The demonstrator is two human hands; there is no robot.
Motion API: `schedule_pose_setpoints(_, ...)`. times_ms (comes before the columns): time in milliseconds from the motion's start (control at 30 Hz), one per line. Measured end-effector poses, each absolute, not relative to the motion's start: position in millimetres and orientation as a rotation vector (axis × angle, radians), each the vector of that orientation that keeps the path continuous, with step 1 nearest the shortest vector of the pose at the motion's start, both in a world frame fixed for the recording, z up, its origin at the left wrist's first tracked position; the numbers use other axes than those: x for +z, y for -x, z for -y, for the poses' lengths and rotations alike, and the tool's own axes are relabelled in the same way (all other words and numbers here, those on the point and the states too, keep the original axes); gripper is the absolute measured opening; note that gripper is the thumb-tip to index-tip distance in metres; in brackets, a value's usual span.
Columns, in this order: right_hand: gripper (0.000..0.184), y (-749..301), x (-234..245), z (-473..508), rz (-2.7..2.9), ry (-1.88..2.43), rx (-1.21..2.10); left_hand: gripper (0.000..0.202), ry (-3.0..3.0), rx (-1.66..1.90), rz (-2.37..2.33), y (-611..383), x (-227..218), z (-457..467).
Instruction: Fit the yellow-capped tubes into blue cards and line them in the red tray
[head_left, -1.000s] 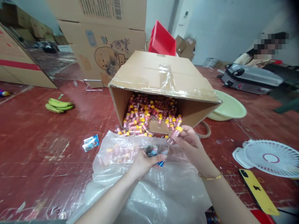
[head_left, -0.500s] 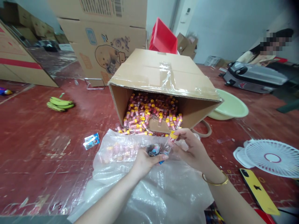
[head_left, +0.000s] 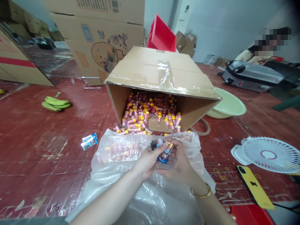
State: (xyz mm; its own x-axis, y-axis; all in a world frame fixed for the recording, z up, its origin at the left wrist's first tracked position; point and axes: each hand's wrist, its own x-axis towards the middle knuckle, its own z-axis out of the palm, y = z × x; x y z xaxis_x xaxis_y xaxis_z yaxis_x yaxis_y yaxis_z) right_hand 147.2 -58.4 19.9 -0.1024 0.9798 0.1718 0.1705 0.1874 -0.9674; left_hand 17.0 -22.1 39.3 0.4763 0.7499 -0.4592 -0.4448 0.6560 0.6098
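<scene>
Left hand [head_left: 148,161] and right hand [head_left: 179,162] are brought together over the clear plastic bag [head_left: 150,193], both closed on one small packet [head_left: 164,153] with a yellow-capped tube [head_left: 170,146] at its mouth; whether the tube is fully inside cannot be told. Some filled pieces are visible through the bag at [head_left: 119,153]. One loose packet [head_left: 89,141] lies on the floor. Beyond, the tipped cardboard box [head_left: 161,75] holds a large pile of tubes [head_left: 150,114]. Judged early: most is left unpacked.

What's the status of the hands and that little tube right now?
Left hand shut on blue packet. Right hand shut on yellow-capped tube, pressed against packet. Both above clear plastic bag; nothing between them.
</scene>
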Motion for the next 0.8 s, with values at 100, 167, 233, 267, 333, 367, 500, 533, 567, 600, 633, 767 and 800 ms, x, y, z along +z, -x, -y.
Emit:
schedule_pose_setpoints(100,0.066,-140.5,14.7,59.2,1.446,1.206,0.911,0.04,-0.484,0.757,-0.753,-17.7,40.3,22.6)
schedule_pose_setpoints(167,0.064,-139.8,13.1,57.4,1.452,1.198,0.883,0.041,-0.527,0.758,-0.757,-16.0,39.6,23.2)
schedule_pose_setpoints(233,0.065,-140.5,12.5,56.3,1.47,1.173,0.856,0.04,-0.551,0.768,-0.771,-14.1,38.4,24.1)
schedule_pose_setpoints(267,0.065,-141.0,12.4,56.2,1.477,1.165,0.85,0.039,-0.555,0.776,-0.774,-13.3,38.0,24.7)
schedule_pose_setpoints(333,0.065,-141.6,12.3,57.0,1.484,1.167,0.853,0.038,-0.552,0.794,-0.775,-12.4,37.6,26.2)
schedule_pose_setpoints(367,0.065,-141.6,12.4,57.6,1.487,1.171,0.853,0.039,-0.55,0.802,-0.775,-12.3,37.6,27.0)
schedule_pose_setpoints(500,0.064,-140.6,12.5,58.3,1.52,1.169,0.831,0.042,-0.588,0.805,-0.786,-13.0,37.3,28.3)
schedule_pose_setpoints(533,0.065,-140.9,12.9,58.4,1.53,1.172,0.812,0.042,-0.625,0.813,-0.796,-13.3,36.4,27.7)
schedule_pose_setpoints(567,0.065,-142.2,13.6,58.9,1.537,1.183,0.786,0.042,-0.666,0.82,-0.814,-13.6,35.0,26.8)
schedule_pose_setpoints(600,0.066,-145.0,14.7,60.4,1.539,1.202,0.747,0.041,-0.701,0.831,-0.84,-13.8,33.2,25.8)
schedule_pose_setpoints(633,0.066,-149.8,16.1,63.3,1.538,1.23,0.697,0.04,-0.724,0.841,-0.867,-13.9,31.1,24.9)
schedule_pose_setpoints(767,0.062,-199.8,17.7,99.8,1.427,1.438,0.514,0.038,-0.732,0.807,-0.91,-11.5,26.1,26.1)
schedule_pose_setpoints(800,0.061,-220.9,15.1,118.2,1.368,1.511,0.487,0.039,-0.75,0.772,-0.918,-10.2,26.9,26.6)
